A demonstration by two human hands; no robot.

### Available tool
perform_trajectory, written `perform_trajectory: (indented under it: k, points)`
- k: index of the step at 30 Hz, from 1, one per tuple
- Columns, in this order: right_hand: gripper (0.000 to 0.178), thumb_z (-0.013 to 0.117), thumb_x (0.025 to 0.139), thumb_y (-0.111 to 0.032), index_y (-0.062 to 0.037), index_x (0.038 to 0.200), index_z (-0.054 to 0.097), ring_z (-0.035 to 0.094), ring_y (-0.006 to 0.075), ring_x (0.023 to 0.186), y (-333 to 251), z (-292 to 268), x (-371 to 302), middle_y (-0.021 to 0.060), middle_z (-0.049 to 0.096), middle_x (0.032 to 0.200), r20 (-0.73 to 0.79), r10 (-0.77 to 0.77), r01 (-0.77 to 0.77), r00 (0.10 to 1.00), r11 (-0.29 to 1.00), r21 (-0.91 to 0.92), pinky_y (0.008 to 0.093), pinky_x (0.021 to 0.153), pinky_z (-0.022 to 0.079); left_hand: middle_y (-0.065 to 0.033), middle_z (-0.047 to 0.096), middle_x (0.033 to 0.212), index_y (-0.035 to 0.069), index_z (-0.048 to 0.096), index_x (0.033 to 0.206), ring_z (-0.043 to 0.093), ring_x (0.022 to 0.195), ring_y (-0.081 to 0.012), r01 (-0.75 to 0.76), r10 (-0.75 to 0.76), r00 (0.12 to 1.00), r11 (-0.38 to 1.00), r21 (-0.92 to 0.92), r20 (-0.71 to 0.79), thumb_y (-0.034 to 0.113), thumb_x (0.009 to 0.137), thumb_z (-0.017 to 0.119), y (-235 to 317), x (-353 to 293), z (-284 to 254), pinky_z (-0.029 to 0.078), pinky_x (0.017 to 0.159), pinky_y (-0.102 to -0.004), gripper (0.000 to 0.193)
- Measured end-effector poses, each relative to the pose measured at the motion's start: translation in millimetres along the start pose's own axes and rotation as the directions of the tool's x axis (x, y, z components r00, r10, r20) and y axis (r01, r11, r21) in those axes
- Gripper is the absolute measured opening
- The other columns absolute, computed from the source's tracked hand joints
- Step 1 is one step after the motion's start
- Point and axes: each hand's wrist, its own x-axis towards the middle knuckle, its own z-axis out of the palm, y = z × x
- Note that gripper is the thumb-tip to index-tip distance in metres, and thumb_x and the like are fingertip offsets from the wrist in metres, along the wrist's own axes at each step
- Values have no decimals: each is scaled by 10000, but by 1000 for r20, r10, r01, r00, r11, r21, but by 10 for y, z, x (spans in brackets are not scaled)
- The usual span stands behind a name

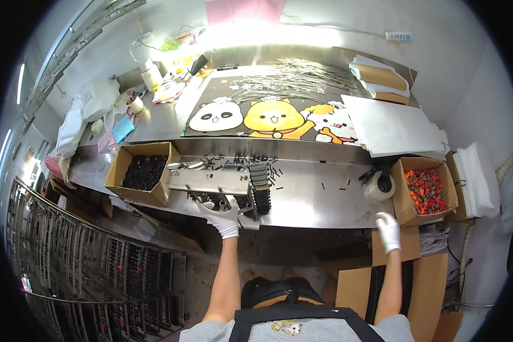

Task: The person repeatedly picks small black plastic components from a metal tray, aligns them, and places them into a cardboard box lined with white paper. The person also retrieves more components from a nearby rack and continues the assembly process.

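Note:
My left hand (221, 218), in a white glove, is closed on the near lower edge of a metal rack (210, 181) standing on the steel table. Black ribbed strips (260, 188) hang in a stack at the rack's right end. Small black rods (256, 159) lie loose behind it. My right hand (388, 229), also in a white glove, is at the table's front edge near a tape roll (378, 188) and a cardboard box of red, orange and brown small parts (425, 191). How its fingers are set cannot be made out.
Left of the rack stands a cardboard box of black parts (145, 172). A cartoon mat (273, 117) with thin metal rods (296, 74) covers the raised shelf, beside white sheets (390, 125). Below right is an open carton (427, 290); hanging racks (108, 273) fill the lower left.

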Motion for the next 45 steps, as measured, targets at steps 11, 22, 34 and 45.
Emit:
perform_trajectory:
  k: [11,22,34,45]
  points:
    - [459,665,869,-269,18,1227,626,646,437,1085,-1333,1418,-323,312,666,1126,374,247,-274,894,962,20,453,946,514,-43,602,1127,89,461,1387,563,921,-112,850,-440,527,266,-455,726,-58,937,536,546,-1000,199,512,808,-272,479]
    - [341,626,831,-89,-55,1167,669,636,402,1076,-671,1758,128,224,680,1107,-16,-143,135,990,960,-247,466,926,513,-169,522,1466,60,415,1518,546,1310,-215,631,49,-565,669,394,823,155,1034,489,-686,-1280,552,461,1082,-379,498]
    - [143,654,879,-96,-8,987,686,715,268,897,-804,1671,315,150,711,1002,695,345,-697,631,644,314,414,771,613,-165,545,1385,112,581,1353,425,1344,-417,-500,648,-168,593,-631,742,363,777,742,784,-442,581,282,1115,-620,648]
    - [319,522,895,-235,-25,784,736,702,234,627,-1412,1693,444,149,739,797,288,683,-593,671,728,-345,360,572,548,-147,491,1418,209,540,1399,398,1349,-424,-564,656,-187,538,-627,731,319,723,798,631,-509,716,266,1146,-586,732]
